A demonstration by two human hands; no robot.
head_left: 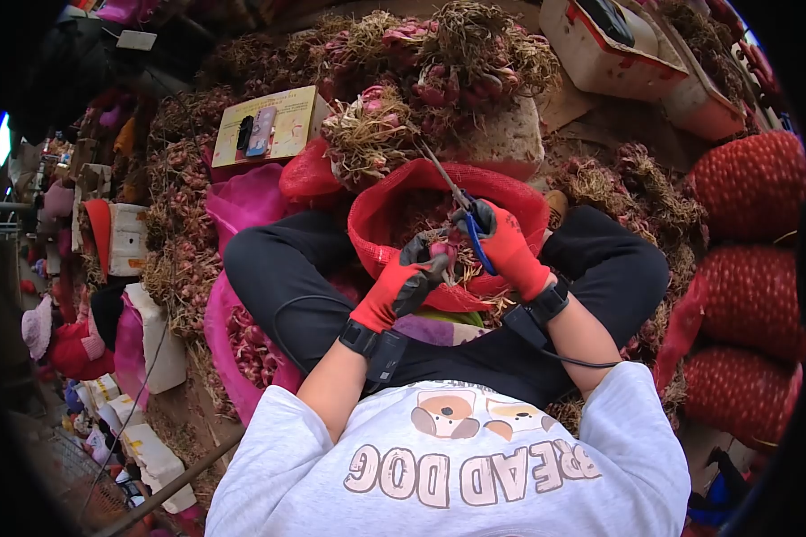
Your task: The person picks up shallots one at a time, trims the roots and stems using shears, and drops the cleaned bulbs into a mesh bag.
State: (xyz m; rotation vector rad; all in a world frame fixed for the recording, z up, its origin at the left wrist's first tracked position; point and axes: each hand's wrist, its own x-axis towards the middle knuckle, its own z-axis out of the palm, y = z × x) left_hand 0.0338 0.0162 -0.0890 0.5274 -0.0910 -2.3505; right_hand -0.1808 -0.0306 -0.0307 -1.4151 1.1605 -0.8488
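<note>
My left hand [407,282], in a red and black glove, is closed on a purple-red shallot [441,251]. My right hand [503,243], gloved the same way, grips a pair of scissors [476,234] by the blue handles. The long blades point up and away to the left, past the shallot. Both hands are close together over the near side of a red mesh bag [364,234], which stands open between the bent legs. Dark contents show inside it, partly hidden by the hands.
Bunches of dried shallots [372,134] lie in front and all around. A yellow box [267,128] carries a phone at the front left. Stuffed red mesh sacks [748,291] are stacked at the right. Foam boxes [604,54] stand at the far right, and pink mesh [242,210] lies left.
</note>
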